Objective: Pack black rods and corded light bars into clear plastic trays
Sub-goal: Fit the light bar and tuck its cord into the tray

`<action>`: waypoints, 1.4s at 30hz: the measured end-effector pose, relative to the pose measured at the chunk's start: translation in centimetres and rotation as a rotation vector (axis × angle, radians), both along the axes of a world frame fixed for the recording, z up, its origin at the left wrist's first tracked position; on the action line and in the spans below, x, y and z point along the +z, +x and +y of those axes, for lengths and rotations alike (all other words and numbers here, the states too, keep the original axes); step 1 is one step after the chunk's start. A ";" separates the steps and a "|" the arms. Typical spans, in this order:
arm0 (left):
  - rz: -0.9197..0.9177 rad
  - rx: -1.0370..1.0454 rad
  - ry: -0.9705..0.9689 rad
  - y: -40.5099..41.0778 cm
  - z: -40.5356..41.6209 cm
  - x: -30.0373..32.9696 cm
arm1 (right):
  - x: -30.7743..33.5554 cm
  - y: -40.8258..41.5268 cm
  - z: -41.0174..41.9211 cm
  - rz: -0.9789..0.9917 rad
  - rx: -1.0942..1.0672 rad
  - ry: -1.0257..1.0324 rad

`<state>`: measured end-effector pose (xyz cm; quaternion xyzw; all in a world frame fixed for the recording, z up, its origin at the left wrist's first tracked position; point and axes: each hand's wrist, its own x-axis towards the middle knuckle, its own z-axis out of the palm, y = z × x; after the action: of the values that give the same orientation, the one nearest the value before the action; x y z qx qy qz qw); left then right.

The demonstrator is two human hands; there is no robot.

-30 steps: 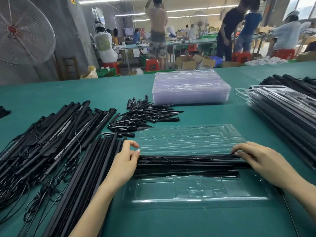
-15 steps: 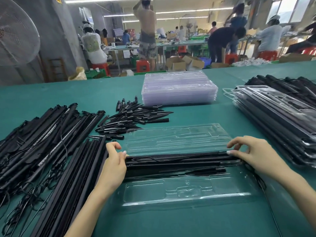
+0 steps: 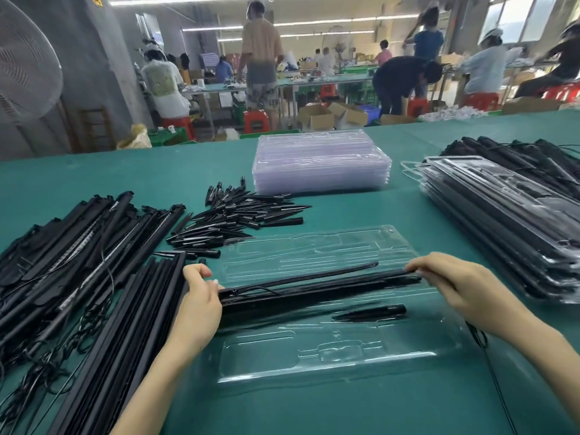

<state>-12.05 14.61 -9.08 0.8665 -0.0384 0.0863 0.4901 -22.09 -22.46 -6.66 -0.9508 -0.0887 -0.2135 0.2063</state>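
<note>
head view, left to right: a tangled heap of black corded light bars [image 3: 62, 246] lies at the far left of the green felt-covered table [image 3: 314, 409], with a neat row of long thin black rods [image 3: 125, 334] just beside it, nearer the person. past them sits a loose pile of short pointed black plastic stakes [image 3: 241, 215].

the left hand [image 3: 197, 306] grips the left end of a bundle of black rods and bars [image 3: 314, 287], fingers curled round it. the bundle spans the middle of an open clear plastic clamshell tray [image 3: 329, 356], apparently at its long central channel, with a thin cord looping near the left end. one rod tilts up out of the bundle toward the far right. a single black stake [image 3: 373, 312] lies in a slot just in front of the bundle.

the right hand [image 3: 464, 287] pinches the bundle's right end with curled fingertips.

the rods look light and stiff, so holding both ends should keep them parallel; the smooth finish may let one slide free. the tray looks thin and flexible, likely to buckle if pressed hard.

behind the tray stands a stack of empty clear plastic trays [image 3: 320, 164], and at far right a stack of filled trays [image 3: 508, 221].
</note>
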 end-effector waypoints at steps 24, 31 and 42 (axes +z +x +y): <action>-0.230 -0.171 0.610 -3.0 -1.2 2.0 | -2.7 1.6 0.3 0.188 0.054 0.266; -0.357 -0.323 0.588 -4.1 -1.2 1.5 | -2.3 1.4 0.7 0.225 0.082 0.342; -0.464 -0.427 0.675 -4.3 -1.3 1.5 | -2.3 1.3 0.7 0.214 0.100 0.385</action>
<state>-16.31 13.27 -7.59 0.9081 -0.3506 0.1578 0.1659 -20.80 -21.72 -8.96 -0.9055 -0.0711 -0.1141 0.4026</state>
